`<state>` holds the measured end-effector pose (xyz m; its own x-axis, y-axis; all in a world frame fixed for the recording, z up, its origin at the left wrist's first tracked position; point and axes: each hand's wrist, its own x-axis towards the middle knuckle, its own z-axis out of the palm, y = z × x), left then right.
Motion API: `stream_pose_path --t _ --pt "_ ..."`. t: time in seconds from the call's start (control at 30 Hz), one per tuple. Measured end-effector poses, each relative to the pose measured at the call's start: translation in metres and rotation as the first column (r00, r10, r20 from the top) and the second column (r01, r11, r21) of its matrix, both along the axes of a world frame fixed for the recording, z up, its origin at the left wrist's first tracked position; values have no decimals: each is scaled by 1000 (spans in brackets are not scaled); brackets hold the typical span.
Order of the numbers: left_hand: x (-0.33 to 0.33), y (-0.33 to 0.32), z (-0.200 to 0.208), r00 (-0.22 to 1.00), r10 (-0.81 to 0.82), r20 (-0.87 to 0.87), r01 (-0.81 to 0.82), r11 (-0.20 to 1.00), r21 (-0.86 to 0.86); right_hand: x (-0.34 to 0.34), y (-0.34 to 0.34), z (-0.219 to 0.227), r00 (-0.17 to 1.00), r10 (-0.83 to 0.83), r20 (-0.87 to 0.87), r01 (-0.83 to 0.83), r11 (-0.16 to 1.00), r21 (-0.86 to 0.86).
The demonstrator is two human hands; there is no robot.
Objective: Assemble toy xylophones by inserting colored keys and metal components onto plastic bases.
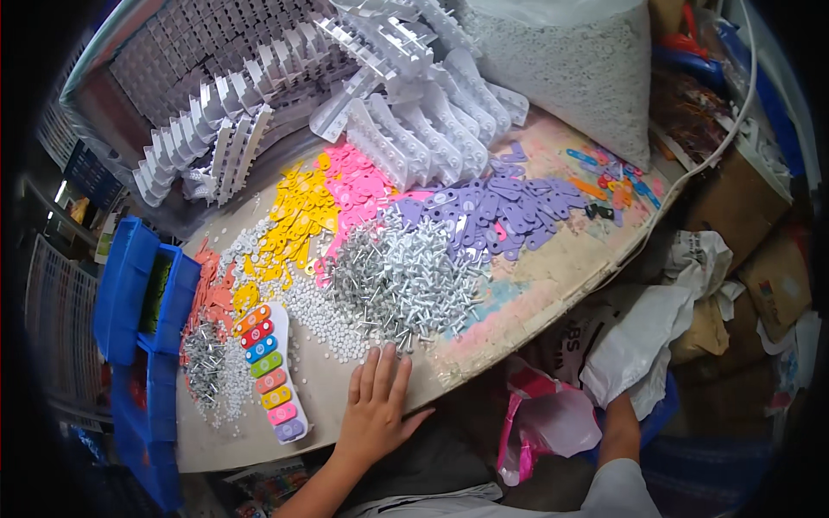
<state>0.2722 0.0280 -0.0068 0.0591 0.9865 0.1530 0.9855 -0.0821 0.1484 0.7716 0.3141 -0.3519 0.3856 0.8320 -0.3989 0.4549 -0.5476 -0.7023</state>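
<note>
My left hand (376,406) lies palm down on the table's front edge, fingers outstretched and holding nothing. Its fingertips touch the near edge of a pile of small silver pins or screws (406,276). Left of it is a toy xylophone (275,375), a white body carrying a row of coloured bars. At the lower right, my right forearm (620,436) goes down to a white plastic bag (639,337), which hides my right hand and fingers. Beside that arm is an open pink-and-clear bag (553,423).
Purple (509,207), pink (356,181) and yellow bars (302,203) lie in heaps behind the pins. Small white rings (332,324) spread nearby. Stacked white xylophone bodies (423,129) and a large filled sack (561,69) stand at the back. Blue bins (177,293) line the left.
</note>
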Motion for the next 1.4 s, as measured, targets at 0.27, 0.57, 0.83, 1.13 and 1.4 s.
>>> stream_pose_path --t 0.27,0.57,0.83,1.13,1.4 --pt "3 0 2 1000 6 -31 -7 999 -37 5 -16 -35 962 -70 -265 68 998 -17" --pt "1 -1 2 999 -32 -10 32 999 13 28 -24 -7 880 -89 -467 122 992 41" --pt "-2 -7 1 998 -65 7 65 997 42 58 -101 29 758 -156 -634 250 966 62" --pt "-2 -7 3 997 -69 38 64 991 121 102 -267 102 539 -265 -800 515 855 64" --pt "4 -6 1 994 -72 84 60 989 135 97 -310 190 446 -349 -824 655 755 36"
